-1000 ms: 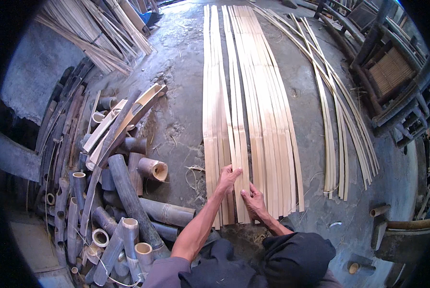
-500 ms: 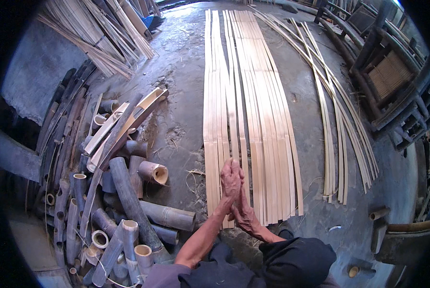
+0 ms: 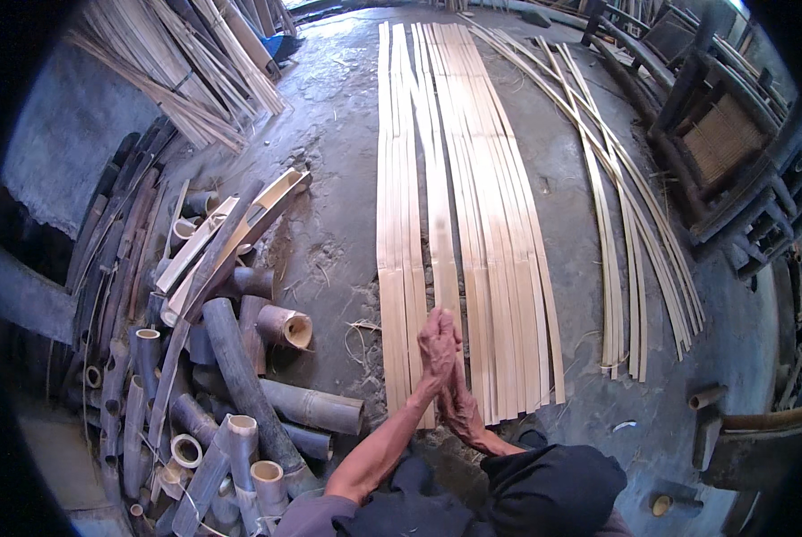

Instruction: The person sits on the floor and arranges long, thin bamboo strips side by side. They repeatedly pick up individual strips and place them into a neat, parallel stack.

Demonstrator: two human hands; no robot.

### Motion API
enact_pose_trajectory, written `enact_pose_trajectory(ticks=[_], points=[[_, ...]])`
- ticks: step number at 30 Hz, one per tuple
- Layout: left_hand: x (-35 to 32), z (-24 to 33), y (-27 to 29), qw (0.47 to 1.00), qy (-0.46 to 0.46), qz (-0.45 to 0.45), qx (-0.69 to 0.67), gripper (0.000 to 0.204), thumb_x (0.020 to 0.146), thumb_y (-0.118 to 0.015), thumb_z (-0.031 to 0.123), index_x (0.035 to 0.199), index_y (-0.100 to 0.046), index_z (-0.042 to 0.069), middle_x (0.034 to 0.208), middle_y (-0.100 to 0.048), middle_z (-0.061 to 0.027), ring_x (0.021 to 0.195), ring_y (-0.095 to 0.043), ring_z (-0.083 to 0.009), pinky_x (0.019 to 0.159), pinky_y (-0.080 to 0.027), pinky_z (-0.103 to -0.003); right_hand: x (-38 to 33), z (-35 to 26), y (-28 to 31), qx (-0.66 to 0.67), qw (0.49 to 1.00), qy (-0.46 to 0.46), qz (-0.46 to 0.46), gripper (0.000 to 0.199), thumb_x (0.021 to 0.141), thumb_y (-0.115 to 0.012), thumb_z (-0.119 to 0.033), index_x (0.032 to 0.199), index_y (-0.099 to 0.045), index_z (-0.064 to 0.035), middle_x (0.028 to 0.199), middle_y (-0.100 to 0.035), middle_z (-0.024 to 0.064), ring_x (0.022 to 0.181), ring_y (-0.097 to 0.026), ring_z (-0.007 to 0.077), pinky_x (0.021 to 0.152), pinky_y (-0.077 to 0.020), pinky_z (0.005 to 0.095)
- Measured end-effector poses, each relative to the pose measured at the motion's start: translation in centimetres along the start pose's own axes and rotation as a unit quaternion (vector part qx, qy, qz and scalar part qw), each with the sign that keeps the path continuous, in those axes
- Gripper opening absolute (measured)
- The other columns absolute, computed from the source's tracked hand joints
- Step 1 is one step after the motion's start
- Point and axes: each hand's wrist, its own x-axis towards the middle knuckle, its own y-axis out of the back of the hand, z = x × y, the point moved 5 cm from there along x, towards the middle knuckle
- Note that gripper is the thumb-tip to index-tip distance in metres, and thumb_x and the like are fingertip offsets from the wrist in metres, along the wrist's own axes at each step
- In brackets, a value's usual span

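Long pale bamboo strips (image 3: 499,268) lie side by side on the floor in front of me, running away from my knees. A pair of strips (image 3: 440,242) stands apart from the rest, with a narrow gap on either side. My left hand (image 3: 437,347) is closed around the near part of that pair. Close behind and to its right, my right hand (image 3: 461,410) presses against the same strips, its fingers partly hidden by the left hand. A narrower group of strips (image 3: 399,224) lies left of the pair.
Several loose strips (image 3: 629,215) cross one another on the right of the floor (image 3: 338,242). Cut bamboo tubes (image 3: 311,403) are heaped at my left. A dark bamboo chair (image 3: 723,143) stands at far right. Bundled strips (image 3: 177,72) lean at the far left wall.
The leftmost strip of the middle has shifted right, away from the left group, and now lies against its neighbour. Both hands have moved slightly right and toward me.
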Motion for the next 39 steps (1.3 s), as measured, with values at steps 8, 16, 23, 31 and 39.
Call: enact_pose_trajectory(ticks=[8,16,23,31,39], points=[[1.9,-4.1,0.9,0.998,0.046,-0.022,0.027,0.028,0.103,-0.041,0.026,0.089,-0.051,0.004,0.059,-0.053,-0.0025,0.047,-0.053,-0.0091,0.041,-0.043,-0.026,0.6,0.5,0.0,-0.082,0.996,0.028,0.03,0.062,0.097,-0.052,-0.02,0.15,-0.024,-0.0058,0.089,-0.061,0.0281,0.066,-0.061,0.0253,0.06,-0.0477,0.0348],[1.8,-6.5,0.5,0.998,0.066,-0.021,0.004,0.03,0.103,-0.038,0.025,0.093,-0.054,0.002,0.062,-0.055,-0.0041,0.048,-0.053,-0.0098,0.044,-0.046,-0.027,0.0,0.8,0.5,-0.069,0.996,-0.045,0.023,0.062,0.097,-0.053,-0.022,0.15,-0.025,-0.0074,0.065,-0.053,0.0181,0.056,-0.052,0.0173,0.053,-0.0433,0.0335],[1.6,-5.7,2.4,0.976,-0.071,-0.007,0.207,0.025,0.098,-0.048,0.021,0.111,-0.056,0.001,0.088,-0.062,-0.0148,0.082,-0.062,-0.0259,0.075,-0.052,-0.041,0.2,2.6,-0.4,-0.082,0.996,0.006,0.041,0.059,0.099,-0.049,-0.018,0.151,-0.023,-0.0097,0.057,-0.042,0.0097,0.052,-0.043,0.0135,0.048,-0.0386,0.0315],[2.1,-6.2,5.9,0.785,-0.268,-0.094,0.55,0.053,0.091,-0.048,0.014,0.142,-0.04,0.0,0.149,-0.037,-0.0191,0.14,-0.031,-0.0346,0.117,-0.02,-0.045,0.4,4.4,-2.7,-0.06,0.998,0.029,-0.017,0.063,0.1,-0.048,-0.015,0.153,-0.016,-0.0082,0.062,-0.045,0.0055,0.052,-0.044,0.011,0.048,-0.0418,0.0286],[2.0,-7.7,6.0,0.739,-0.277,-0.114,0.604,0.055,0.092,-0.047,0.019,0.144,-0.039,0.002,0.152,-0.032,-0.0171,0.144,-0.024,-0.0311,0.118,-0.013,-0.045,0.2,4.9,-2.9,0.043,0.997,-0.008,-0.062,0.065,0.1,-0.051,-0.021,0.153,-0.016,-0.0083,0.064,-0.052,0.0049,0.051,-0.054,0.0112,0.048,-0.0483,0.0273]])
